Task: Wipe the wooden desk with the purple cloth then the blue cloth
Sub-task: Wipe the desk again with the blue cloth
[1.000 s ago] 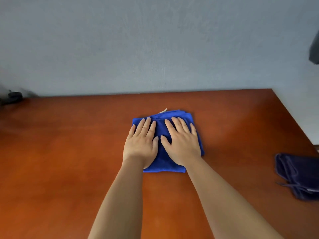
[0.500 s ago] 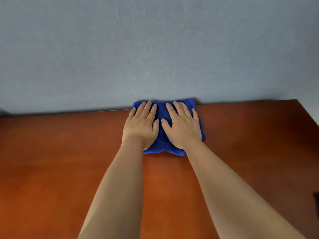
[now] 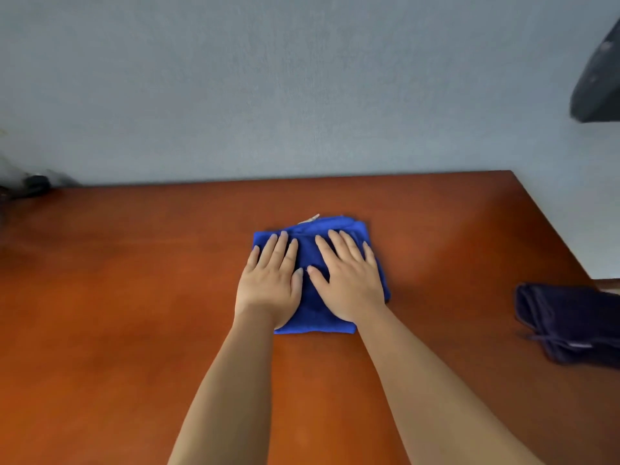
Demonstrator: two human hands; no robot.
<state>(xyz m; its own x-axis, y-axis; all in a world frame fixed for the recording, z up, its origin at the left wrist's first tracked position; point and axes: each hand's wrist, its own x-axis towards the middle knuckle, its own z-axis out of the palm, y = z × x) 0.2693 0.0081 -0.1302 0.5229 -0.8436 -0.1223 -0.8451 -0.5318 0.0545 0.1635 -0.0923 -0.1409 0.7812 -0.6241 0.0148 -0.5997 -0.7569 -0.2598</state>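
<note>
A folded, bright blue terry cloth (image 3: 315,310) lies flat near the middle of the glossy reddish-brown wooden desk (image 3: 117,297), a small white tag poking out at its far edge. A crumpled dark purple cloth (image 3: 570,323) lies well apart at the desk's right edge.

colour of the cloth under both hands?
Bright blue cloth, plain, with no pattern visible; the head view, the only one, shows it.

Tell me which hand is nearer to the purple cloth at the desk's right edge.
Right. The right hand lies flat on the blue cloth, on the side toward the purple cloth, with bare desk between them. The left hand lies beside it, farther away.
</note>
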